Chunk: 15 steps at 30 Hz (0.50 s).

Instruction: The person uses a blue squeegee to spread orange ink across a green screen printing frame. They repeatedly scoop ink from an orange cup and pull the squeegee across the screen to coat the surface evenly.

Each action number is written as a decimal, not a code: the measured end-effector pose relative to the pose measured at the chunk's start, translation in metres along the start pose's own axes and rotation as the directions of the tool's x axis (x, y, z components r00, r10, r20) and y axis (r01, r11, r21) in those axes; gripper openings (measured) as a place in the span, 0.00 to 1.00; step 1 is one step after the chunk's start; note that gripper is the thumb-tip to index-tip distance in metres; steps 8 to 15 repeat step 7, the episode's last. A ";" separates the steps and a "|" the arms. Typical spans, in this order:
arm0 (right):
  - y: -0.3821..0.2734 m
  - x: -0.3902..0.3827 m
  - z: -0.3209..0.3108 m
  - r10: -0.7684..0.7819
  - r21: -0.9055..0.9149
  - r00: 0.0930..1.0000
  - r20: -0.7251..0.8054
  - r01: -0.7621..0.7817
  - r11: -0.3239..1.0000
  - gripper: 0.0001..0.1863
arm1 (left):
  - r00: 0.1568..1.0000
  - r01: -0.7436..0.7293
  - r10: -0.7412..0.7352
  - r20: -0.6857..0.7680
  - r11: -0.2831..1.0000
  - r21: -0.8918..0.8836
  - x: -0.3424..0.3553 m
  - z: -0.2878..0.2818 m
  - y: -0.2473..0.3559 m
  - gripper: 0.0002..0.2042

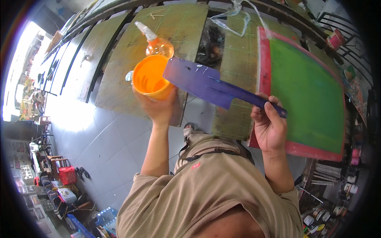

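Note:
My left hand is wrapped round the lower side of an orange plastic cup, its mouth tilted up toward me. Orange stuff coats or colours the inside; I cannot tell which. In my right hand is the handle of a purple plastic spatula, pinched between thumb and fingers. Its wide flat blade reaches left, and the tip overlaps the cup's right rim; whether they touch I cannot tell. Just behind the cup stands a clear spray bottle with orange liquid or tint and a white nozzle.
A screen-printing frame with green mesh and a red border lies at the right on worn greenish boards. A black plastic bag sits in the gap between boards. Thin sticks lie at the back. Several jars stand at lower right.

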State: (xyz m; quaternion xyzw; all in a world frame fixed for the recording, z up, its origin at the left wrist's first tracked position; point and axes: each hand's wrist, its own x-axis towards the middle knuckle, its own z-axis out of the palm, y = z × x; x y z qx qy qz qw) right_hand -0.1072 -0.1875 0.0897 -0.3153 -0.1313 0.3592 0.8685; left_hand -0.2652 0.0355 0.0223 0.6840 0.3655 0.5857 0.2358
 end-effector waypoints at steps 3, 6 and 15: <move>-0.019 0.000 -0.008 -0.065 -0.011 0.998 -0.017 0.064 0.998 0.09 | 0.996 0.058 -0.054 -0.066 0.996 0.064 0.000 -0.002 -0.016 0.45; -0.036 0.002 -0.021 -0.141 -0.031 0.988 -0.064 0.139 0.990 0.10 | 0.997 0.041 -0.033 -0.070 0.991 0.126 -0.001 -0.005 -0.029 0.45; -0.043 0.004 -0.028 -0.164 -0.048 0.985 -0.059 0.161 0.986 0.12 | 0.998 0.030 -0.022 -0.055 0.989 0.144 0.000 -0.005 -0.033 0.45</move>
